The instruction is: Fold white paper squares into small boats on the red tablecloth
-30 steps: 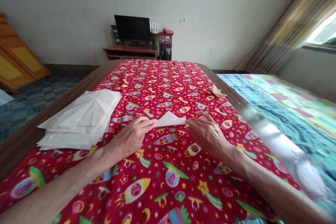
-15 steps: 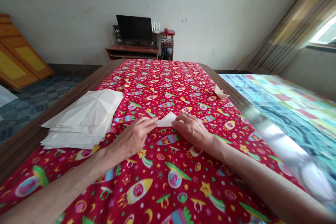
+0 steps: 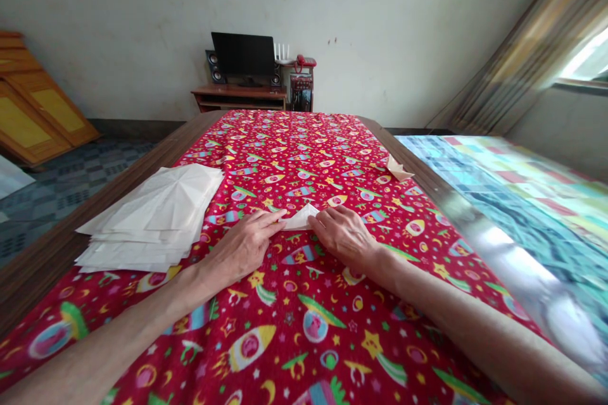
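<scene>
A small piece of folded white paper (image 3: 300, 218), triangular at its top, lies on the red patterned cloth in front of me. My left hand (image 3: 249, 237) has its fingertips on the paper's left end, fingers together. At the right end, my right hand (image 3: 342, 232) grips the paper with bent fingers and covers that corner. To the left of my left hand sits a stack of creased white paper sheets (image 3: 159, 209). A small folded paper boat-like shape (image 3: 399, 169) rests near the right side of the cloth.
The red cloth (image 3: 304, 139) covers a long brown wooden table (image 3: 156, 155). Beyond it stand a monitor (image 3: 243, 54), speakers and a red telephone (image 3: 300, 62). A bed with a colourful cover (image 3: 513, 164) is on the right; a wooden cabinet (image 3: 42, 101) on the left.
The paper's lower edge, straight before, now looks slightly curved. My right hand's fingers have shifted slightly left along it. My left hand stays almost in place.
</scene>
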`<state>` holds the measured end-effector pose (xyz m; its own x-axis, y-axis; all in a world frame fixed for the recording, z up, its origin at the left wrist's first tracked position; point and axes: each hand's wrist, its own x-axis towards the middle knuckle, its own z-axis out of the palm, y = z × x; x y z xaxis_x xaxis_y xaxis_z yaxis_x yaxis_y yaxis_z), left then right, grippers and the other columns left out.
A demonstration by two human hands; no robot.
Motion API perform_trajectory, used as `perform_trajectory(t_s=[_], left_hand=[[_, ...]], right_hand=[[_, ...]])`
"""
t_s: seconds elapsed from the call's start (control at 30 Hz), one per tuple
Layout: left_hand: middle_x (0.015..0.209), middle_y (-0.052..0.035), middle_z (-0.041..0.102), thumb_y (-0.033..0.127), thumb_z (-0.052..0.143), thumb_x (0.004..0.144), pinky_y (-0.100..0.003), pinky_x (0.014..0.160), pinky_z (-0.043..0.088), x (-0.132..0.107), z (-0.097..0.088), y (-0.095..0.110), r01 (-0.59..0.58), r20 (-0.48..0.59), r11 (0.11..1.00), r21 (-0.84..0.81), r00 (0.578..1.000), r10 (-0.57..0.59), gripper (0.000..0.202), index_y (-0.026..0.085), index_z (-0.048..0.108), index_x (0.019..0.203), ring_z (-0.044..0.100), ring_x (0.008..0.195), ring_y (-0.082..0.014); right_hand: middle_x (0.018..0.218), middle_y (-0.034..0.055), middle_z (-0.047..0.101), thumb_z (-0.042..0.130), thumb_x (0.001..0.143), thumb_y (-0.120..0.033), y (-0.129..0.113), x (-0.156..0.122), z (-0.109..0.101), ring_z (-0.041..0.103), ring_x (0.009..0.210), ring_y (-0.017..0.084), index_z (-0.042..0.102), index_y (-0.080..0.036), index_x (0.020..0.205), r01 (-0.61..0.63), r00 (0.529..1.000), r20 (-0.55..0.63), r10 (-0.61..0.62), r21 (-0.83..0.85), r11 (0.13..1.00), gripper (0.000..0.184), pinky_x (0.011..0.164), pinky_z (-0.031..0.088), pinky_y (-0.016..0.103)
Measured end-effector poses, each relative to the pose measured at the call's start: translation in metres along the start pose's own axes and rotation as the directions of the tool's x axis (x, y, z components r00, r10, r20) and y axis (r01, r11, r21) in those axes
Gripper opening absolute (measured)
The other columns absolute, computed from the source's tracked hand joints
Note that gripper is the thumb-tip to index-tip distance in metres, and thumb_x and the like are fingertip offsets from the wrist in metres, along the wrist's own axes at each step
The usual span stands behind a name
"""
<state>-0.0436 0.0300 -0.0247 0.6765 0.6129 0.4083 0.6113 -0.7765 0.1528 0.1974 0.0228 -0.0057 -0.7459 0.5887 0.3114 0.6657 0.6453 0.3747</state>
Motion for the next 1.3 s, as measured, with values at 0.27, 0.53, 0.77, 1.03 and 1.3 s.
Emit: perform_trajectory(t_s=[0.27,0.53,0.77,1.03,1.3], left_hand=[[0.136,-0.0128,0.05,0.019,0.04,0.092,-0.044,0.107,0.039,0.004,0.001,-0.004,0.111,-0.141,0.991,-0.08,0.983,-0.122,0.043,0.012,0.046,0.134,0.045,0.127,-0.0242],[0.121,-0.0155,0.058,0.039,0.043,0.092,-0.041,0.094,0.049,0.039,0.011,0.018,0.311,-0.036,0.851,-0.423,0.932,-0.359,0.059,0.011,0.029,0.142,0.058,0.11,-0.0253],[0.11,-0.0118,0.062,0.021,0.045,0.088,-0.041,0.102,0.042,0.071,0.031,0.023,0.306,-0.114,0.869,-0.388,0.92,-0.374,0.028,0.012,0.055,0.113,0.056,0.113,-0.0241],[0.084,-0.0063,0.062,0.016,0.046,0.086,-0.032,0.076,0.051,0.08,0.016,0.032,0.305,-0.188,0.893,-0.332,0.906,-0.379,0.011,0.014,0.056,0.089,0.061,0.082,-0.019],[0.089,-0.0074,0.065,0.008,0.051,0.076,-0.031,0.08,0.05,0.079,0.011,0.03,0.303,-0.157,0.905,-0.299,0.92,-0.36,0.022,0.014,0.06,0.096,0.062,0.083,-0.0196]], right_hand=[[0.084,0.0081,0.06,0.047,0.092,-0.013,0.005,0.003,0.007,0.05,0.075,0.019,0.061,-0.015,0.087,-0.119,0.992,-0.019,0.121,0.084,0.989,0.015,0.059,0.035,0.03],[0.081,0.0071,0.055,0.041,0.093,-0.016,0.006,0.008,0.012,0.047,0.072,0.017,0.056,-0.016,0.082,-0.234,0.95,-0.145,0.278,0.26,0.937,0.019,0.058,0.035,0.027],[0.075,0.0041,0.054,0.042,0.092,-0.018,0.006,0.009,0.019,0.047,0.065,0.014,0.053,-0.018,0.078,-0.287,0.885,-0.223,0.409,0.43,0.856,0.018,0.058,0.035,0.025],[0.068,0.0004,0.058,0.048,0.087,-0.021,0.007,0.019,0.003,0.053,0.062,0.012,0.052,-0.019,0.073,-0.266,0.794,-0.216,0.569,0.717,0.644,0.015,0.061,0.041,0.023],[0.066,0.0005,0.061,0.052,0.082,-0.026,0.009,0.018,0.007,0.05,0.055,0.012,0.059,-0.019,0.083,-0.457,0.791,-0.131,0.597,0.522,0.72,0.01,0.052,0.03,0.022]])
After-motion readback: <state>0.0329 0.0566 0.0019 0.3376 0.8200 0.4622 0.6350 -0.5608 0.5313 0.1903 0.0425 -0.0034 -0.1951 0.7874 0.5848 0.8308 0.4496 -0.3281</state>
